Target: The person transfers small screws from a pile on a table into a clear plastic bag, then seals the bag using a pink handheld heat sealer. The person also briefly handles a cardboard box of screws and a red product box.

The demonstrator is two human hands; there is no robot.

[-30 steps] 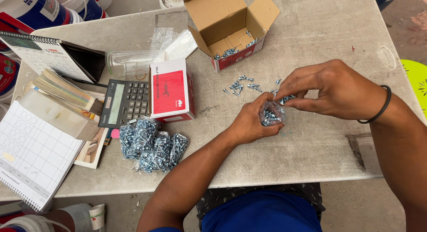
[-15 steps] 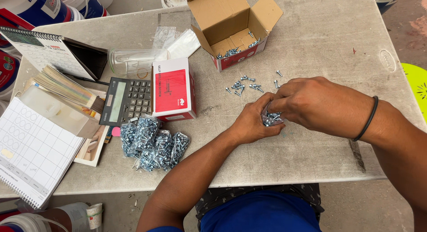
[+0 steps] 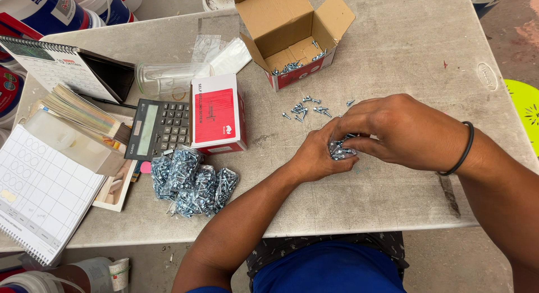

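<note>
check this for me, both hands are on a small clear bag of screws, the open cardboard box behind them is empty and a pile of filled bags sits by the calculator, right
Not quite: the open cardboard box is not empty. The head view shows screws lying in its bottom. The rest holds: the left hand and right hand are together on the small clear bag of screws, and the pile of filled bags sits by the calculator.

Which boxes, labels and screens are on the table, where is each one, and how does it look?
Open box: far middle, brown cardboard, red front, screws inside.
Shut box: right of the calculator, white with a red label.
Calculator: left of the shut box, dark, pale blank screen.
Filled bags: near edge, clear, a heap.
Small bag: clear, pinched between left hand and right hand.
</note>
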